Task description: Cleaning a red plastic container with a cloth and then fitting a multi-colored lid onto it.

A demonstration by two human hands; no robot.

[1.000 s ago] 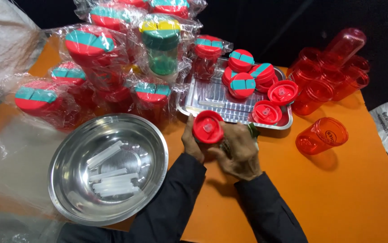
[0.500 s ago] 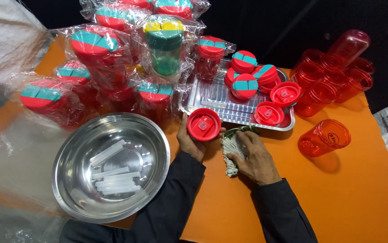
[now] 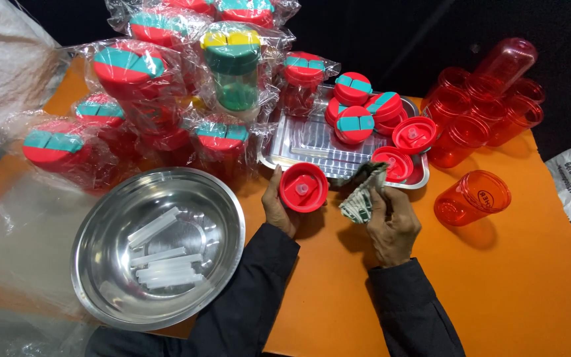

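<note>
- While our left hand (image 3: 279,208) closes its grip on a red lid (image 3: 303,188), underside up so the inside shows, our right hand (image 3: 391,221) clutches a crumpled cloth (image 3: 363,195) just beside it;
- both sit over the orange surface (image 3: 530,277), at the near rim of the metal tray (image 3: 299,142) that carries more lids;
- the steel bowl (image 3: 100,291) crowds our left; a lone red jar (image 3: 472,197) lies right; open room remains toward the near right edge.
</note>
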